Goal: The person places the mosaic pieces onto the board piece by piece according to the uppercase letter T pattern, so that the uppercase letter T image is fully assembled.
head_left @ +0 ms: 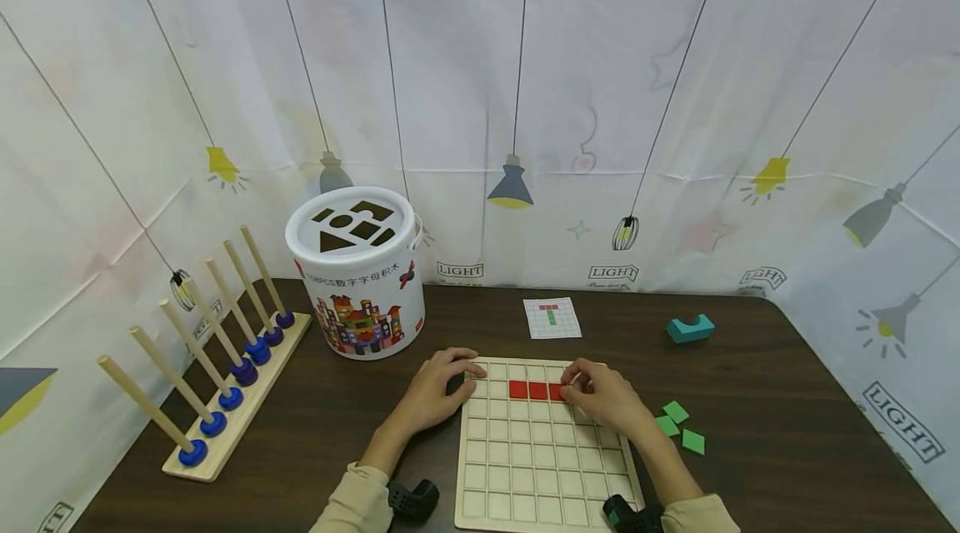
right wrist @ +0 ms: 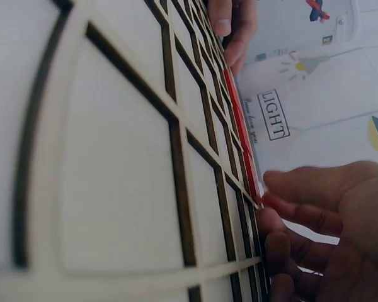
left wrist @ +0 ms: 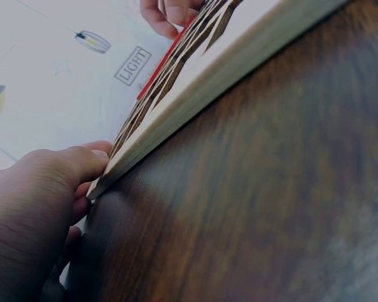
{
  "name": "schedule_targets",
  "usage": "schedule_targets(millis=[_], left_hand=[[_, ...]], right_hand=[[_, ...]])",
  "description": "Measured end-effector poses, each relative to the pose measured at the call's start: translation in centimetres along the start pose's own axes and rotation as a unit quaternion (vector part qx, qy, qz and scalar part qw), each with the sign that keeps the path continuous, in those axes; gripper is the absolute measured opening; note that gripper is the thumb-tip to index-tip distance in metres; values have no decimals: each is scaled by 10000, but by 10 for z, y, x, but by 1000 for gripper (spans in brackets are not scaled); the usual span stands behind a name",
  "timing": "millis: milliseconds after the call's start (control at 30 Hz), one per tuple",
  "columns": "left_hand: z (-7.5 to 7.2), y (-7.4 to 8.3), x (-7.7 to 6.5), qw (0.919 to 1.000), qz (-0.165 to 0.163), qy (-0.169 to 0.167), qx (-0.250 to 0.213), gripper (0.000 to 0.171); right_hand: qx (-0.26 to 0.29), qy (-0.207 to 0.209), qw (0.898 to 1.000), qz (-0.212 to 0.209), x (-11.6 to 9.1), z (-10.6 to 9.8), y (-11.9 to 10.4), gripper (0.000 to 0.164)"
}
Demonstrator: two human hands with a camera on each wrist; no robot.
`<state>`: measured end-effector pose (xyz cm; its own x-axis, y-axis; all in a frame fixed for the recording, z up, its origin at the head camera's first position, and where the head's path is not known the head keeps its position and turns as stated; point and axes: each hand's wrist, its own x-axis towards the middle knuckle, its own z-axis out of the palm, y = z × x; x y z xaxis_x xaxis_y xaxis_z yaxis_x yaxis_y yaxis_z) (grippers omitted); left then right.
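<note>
A pale wooden grid board (head_left: 498,454) lies on the dark table. My left hand (head_left: 437,387) rests at its far left corner, thumb and fingertips touching the edge and the rim. In the left wrist view, the thumb (left wrist: 88,162) lies against the board's side. Three red square tiles (head_left: 537,391) sit side by side in one row near the board's far edge. At the rightmost one, my right hand (head_left: 600,391) has thumb and fingers bent in a pinch, partly covering that red tile (right wrist: 251,176). Its other fingers fold close to the board.
Several green tiles (head_left: 693,441) lie right of the board. Behind it are a printed pattern card (head_left: 537,325) and a teal arch block (head_left: 691,329). A white block bucket (head_left: 356,266) and a peg stand (head_left: 247,404) with blue and purple rings stand at left.
</note>
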<state>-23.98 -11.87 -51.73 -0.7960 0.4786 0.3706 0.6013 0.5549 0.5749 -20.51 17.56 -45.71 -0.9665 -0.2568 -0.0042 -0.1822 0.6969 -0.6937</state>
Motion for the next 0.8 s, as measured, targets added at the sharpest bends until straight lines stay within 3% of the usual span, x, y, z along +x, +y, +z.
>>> schedule_targets(millis=[333, 533, 800], left_hand=[[2, -1, -1, 10000, -41, 11, 13, 18], [-2, 3, -1, 10000, -60, 5, -53, 19], [-3, 5, -2, 9979, 386, -434, 275, 51]], right_hand=[[222, -146, 9989, -373, -4, -7, 9, 19], [249, 3, 9994, -260, -12, -16, 15, 22], [-22, 223, 9997, -100, -29, -40, 28, 25]])
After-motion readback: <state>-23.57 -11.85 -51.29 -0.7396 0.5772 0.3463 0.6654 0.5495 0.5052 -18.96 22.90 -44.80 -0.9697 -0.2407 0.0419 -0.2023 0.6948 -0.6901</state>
